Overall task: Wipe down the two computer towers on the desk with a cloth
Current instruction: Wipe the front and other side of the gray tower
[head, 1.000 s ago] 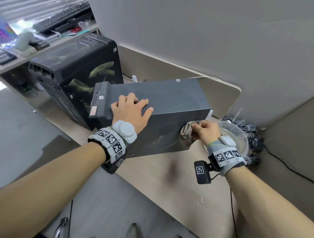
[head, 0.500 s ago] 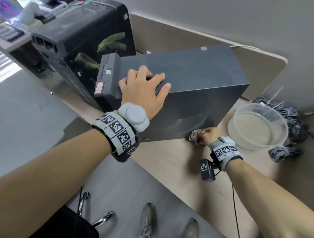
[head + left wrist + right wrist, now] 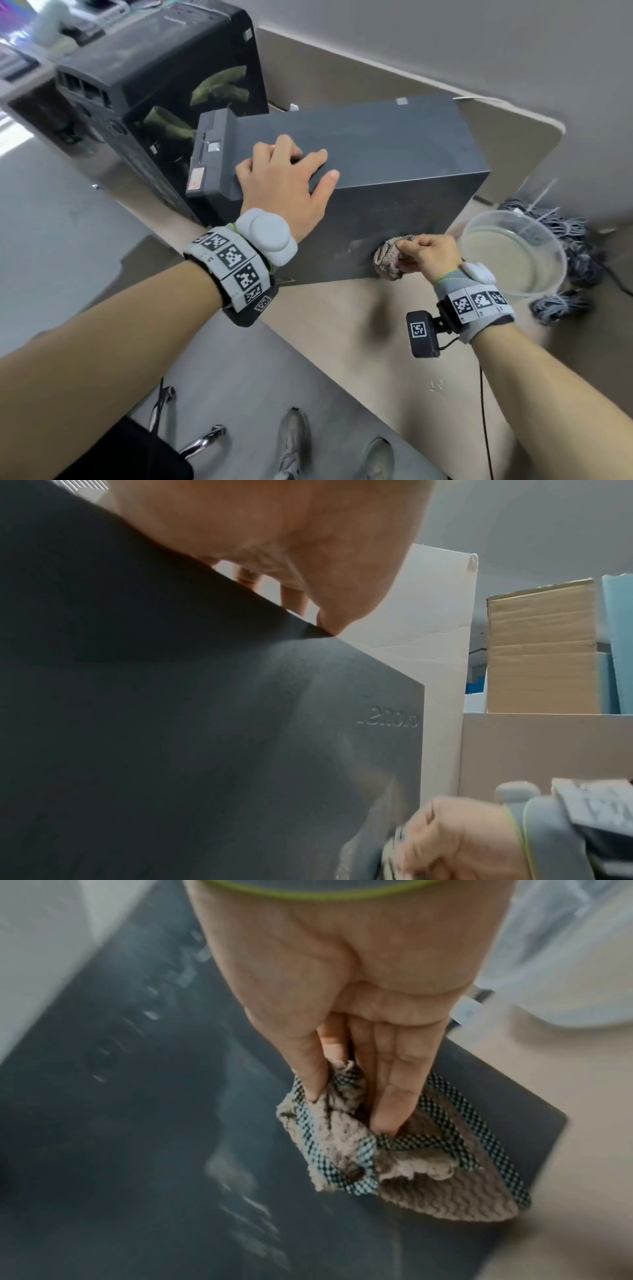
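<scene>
On the beige desk [image 3: 342, 342] by the grey wall, the grey tower [image 3: 394, 164] stood right of the black tower [image 3: 154, 85]. Your left hand [image 3: 287, 185] lay flat on its top, fingers spread; your right hand [image 3: 428, 253] clutched the cloth [image 3: 385, 260] against its near side, beside a clear bowl [image 3: 513, 253].
</scene>
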Motion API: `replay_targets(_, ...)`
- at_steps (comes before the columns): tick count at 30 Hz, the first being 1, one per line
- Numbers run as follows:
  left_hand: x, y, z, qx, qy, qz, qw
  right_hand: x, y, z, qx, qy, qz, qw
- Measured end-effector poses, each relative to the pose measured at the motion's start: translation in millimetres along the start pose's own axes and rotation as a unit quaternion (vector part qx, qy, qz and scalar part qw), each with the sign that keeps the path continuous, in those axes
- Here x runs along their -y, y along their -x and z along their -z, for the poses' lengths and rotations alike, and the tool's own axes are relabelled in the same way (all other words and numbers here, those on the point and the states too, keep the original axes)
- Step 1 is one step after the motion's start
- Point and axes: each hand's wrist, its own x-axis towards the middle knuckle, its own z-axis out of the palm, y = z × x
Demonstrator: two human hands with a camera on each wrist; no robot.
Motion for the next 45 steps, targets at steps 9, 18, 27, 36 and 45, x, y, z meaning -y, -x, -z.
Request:
replay_targets(9, -2, 1, -1, -0.001, -0.003, 0.004, 1.000, -85, -32, -36, 0.033, 0.062, -0.126, 0.990)
replay_targets(18, -2, 1, -1, -0.005, 0.006, 0.010, 1.000, -112, -57, -22, -0.005, 0.165, -0.135, 0.977)
replay_targets(27, 3, 3, 4, 0.013, 0.030, -0.011, 0.999, -75, -32, -14, -0.029, 0.067, -0.180, 0.981)
replay_targets(36, 23, -4, 14, 0.055, 0.094, -0.009, 0.994, -45, -3, -88, 0.016, 0.090, -0.115, 0.989)
replay_targets(45, 24, -2, 15, 0.060, 0.087, -0.022, 0.994, 37, 22, -18, -0.042, 0.064, 0.039, 0.996)
